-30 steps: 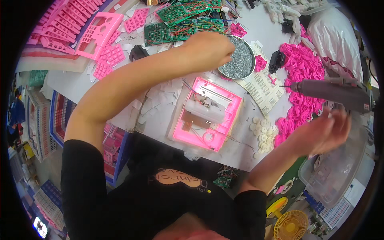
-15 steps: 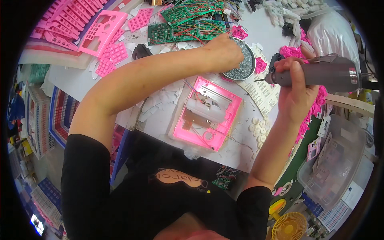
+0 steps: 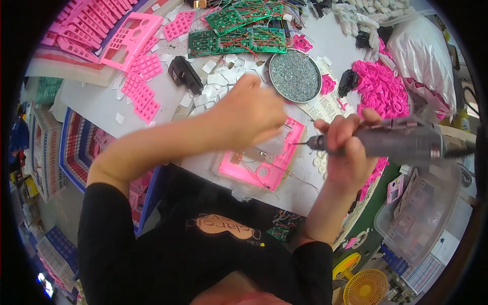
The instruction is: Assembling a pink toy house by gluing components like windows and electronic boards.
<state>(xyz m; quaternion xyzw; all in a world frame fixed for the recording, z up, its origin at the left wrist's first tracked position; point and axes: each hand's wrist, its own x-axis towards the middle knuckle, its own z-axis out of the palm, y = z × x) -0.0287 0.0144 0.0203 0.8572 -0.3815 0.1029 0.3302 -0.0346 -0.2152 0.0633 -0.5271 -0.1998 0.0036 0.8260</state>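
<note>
My right hand (image 3: 349, 152) grips a dark grey electric screwdriver (image 3: 401, 141), its thin bit pointing left. The bit's tip is at the right edge of a pink plastic housing (image 3: 231, 166) lying on the table. Over the housing's upper left part is my left hand (image 3: 249, 113), slightly blurred, with its fingers curled together. Whatever they pinch is too small to make out. Inside the housing are a whitish part, a brownish plate and thin wires, partly covered by my left hand. Just beyond stands a round tin of small silvery screws (image 3: 296, 75).
Green circuit boards (image 3: 238, 40) with wires lie at the back. Pink keypads (image 3: 147, 66), a black part (image 3: 185, 74) and white paper pieces (image 3: 216, 81) are to the left. Pink rings (image 3: 381, 89) and a white plastic bag (image 3: 421, 63) sit right; white round pieces lie beside the housing.
My left hand has left the screw tin and come toward me, over the housing. My right hand has brought the screwdriver down and left, its bit now at the housing's edge.
</note>
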